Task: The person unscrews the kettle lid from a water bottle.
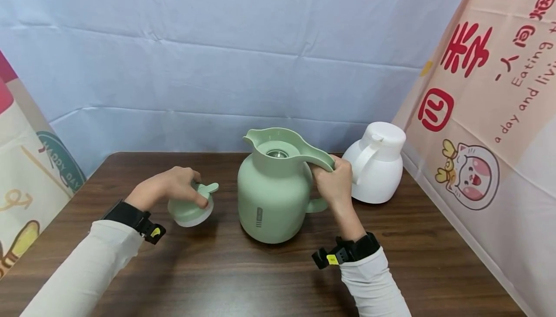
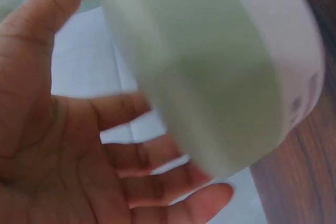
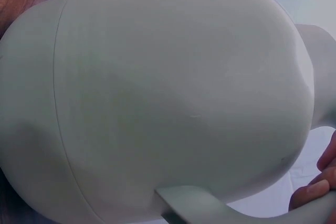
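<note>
A green thermal jug [image 1: 275,201] stands upright near the middle of the wooden table, its neck uncovered and the metal inside showing. My right hand [image 1: 335,182] grips the jug's handle near its top; in the right wrist view the jug body [image 3: 173,93] fills most of the picture and a few fingers [image 3: 315,190] show at the handle. Left of the jug, my left hand [image 1: 177,184] holds the green lid [image 1: 191,212] with a white lower rim and a small tab. In the left wrist view thumb and fingers are round the lid [image 2: 210,72].
A white jug [image 1: 377,167] with its lid on stands behind and to the right of the green one. Pale cloth [image 1: 195,66] hangs behind the wooden table [image 1: 226,278], and printed cloths hang at both sides.
</note>
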Tool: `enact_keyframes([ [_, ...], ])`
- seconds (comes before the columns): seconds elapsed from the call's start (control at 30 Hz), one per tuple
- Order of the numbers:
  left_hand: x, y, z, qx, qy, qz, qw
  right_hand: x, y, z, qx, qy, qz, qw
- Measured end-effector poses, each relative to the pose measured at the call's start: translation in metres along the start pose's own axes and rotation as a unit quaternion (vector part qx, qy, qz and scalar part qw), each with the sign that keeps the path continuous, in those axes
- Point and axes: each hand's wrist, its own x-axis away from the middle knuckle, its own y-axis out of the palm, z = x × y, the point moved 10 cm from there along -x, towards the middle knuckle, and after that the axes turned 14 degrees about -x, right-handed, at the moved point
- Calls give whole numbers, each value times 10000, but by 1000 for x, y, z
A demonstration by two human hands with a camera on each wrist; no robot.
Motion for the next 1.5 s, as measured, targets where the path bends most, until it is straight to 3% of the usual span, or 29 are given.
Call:
enact_keyframes([
  [0.23, 9, 14, 10, 136, -17, -1299, 9914, -1, 0, 0, -6, -7, -16, 10000],
  [0.37, 10, 16, 15, -54, -46, -1554, 9878, -1, 0, 1, -29, -57, -75, 10000],
  [0.73, 5, 9, 18, -317, -40, -1321, 9907, -2, 0, 3, -95, -52, -129, 9999],
  [0.97, 5, 16, 14, -81, 251, -1139, 9931, -11, -4, 36, -171, -93, -125, 9997],
  [1.17, 14, 19, 9, 830, 797, -682, 9910, -11, -4, 39, -270, -174, -99, 9994],
  [1.33, 25, 16, 7, 1561, 1120, -285, 9810, -7, -2, 24, -227, -106, -119, 9996],
  [1.5, 31, 15, 10, 2187, 1513, -68, 9640, -1, 1, 4, -149, -46, -149, 9998],
])
